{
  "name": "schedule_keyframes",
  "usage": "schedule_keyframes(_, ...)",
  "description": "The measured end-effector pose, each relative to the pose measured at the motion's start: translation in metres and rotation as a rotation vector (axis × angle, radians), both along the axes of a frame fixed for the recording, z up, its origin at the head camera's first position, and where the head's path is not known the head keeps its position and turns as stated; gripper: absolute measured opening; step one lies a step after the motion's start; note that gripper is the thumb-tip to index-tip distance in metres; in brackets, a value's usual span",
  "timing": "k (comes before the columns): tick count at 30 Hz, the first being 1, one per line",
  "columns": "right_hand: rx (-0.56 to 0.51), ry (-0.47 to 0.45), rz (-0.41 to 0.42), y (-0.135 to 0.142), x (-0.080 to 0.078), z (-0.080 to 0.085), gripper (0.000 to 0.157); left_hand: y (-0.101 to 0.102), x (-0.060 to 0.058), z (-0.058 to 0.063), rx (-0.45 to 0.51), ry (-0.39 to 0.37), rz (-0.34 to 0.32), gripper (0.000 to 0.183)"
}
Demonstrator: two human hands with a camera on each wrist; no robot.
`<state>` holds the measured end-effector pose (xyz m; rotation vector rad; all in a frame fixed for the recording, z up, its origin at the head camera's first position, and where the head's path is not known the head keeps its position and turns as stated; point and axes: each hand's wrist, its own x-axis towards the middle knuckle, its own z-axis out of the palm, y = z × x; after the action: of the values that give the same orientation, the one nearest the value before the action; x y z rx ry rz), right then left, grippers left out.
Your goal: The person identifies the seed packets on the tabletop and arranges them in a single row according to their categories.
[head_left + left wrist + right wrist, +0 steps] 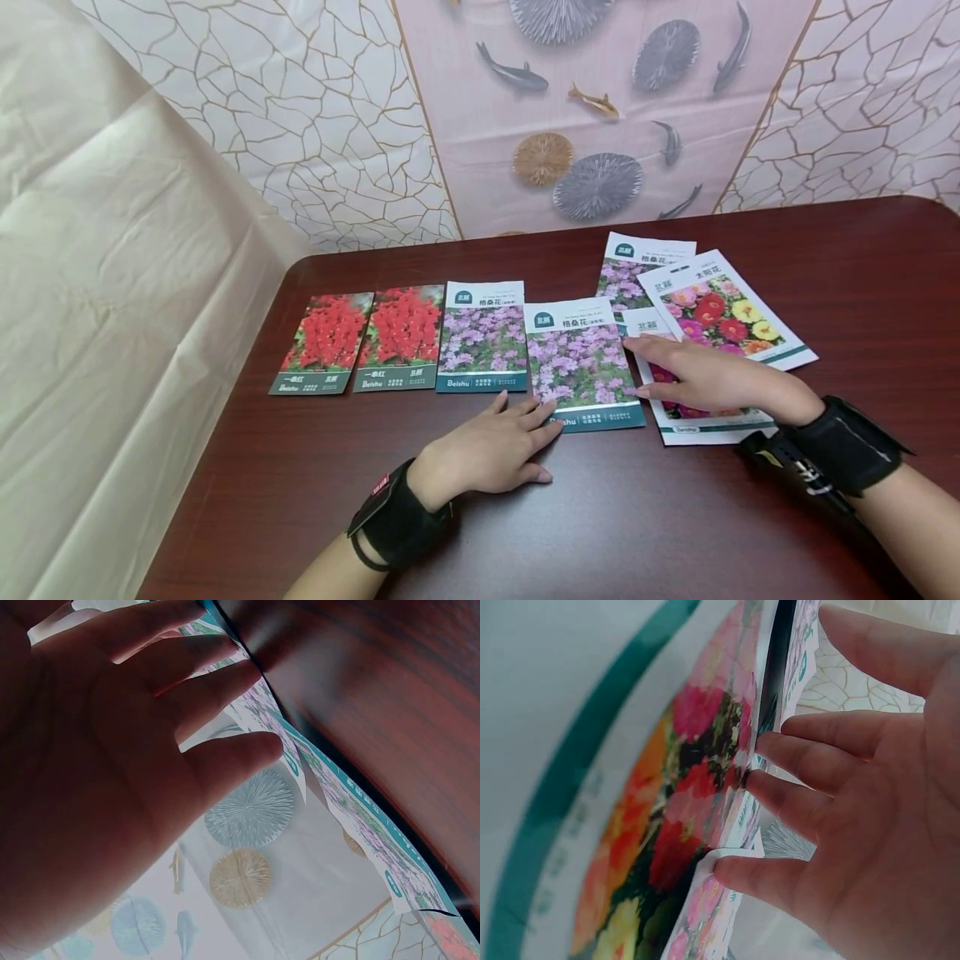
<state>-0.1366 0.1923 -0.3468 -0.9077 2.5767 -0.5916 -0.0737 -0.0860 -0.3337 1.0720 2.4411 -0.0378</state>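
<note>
A purple-flower seed packet (577, 362) lies near the middle of the table. My left hand (487, 450) is spread with its fingertips on the packet's lower left edge; in the left wrist view this hand (112, 750) has extended fingers along the packet edge. My right hand (701, 375) reaches over the overlapping packets on the right, its fingertips by the purple packet's right edge. Beneath it is a packet with red and pink blooms (712, 429), partly covered. Straight fingers of the right hand (870, 787) touch packets in the right wrist view.
Two red-flower packets (326, 343) and another purple-flower packet (480, 337) stand in a row on the left. A multicoloured-flower packet (731, 312) overlaps a further purple-flower packet (626, 275) at the back right. Patterned cloth (337, 108) hangs behind the dark table (300, 500).
</note>
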Motion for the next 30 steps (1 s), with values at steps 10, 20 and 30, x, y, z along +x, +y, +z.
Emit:
schedule_keyframes(10,0.016,-0.002,-0.023,0.019,0.001,0.0,0.067,0.001,0.0,0.0,-0.003,-0.012,0.002,0.061)
schedule_keyframes(20,0.026,0.025,-0.034,0.042,0.0,0.002,0.06,0.001,0.0,0.0,0.0,-0.012,0.002,0.061)
schedule_keyframes(30,0.067,0.023,-0.045,0.052,-0.001,0.004,0.058,0.001,0.001,0.001,-0.011,0.002,0.005,0.06)
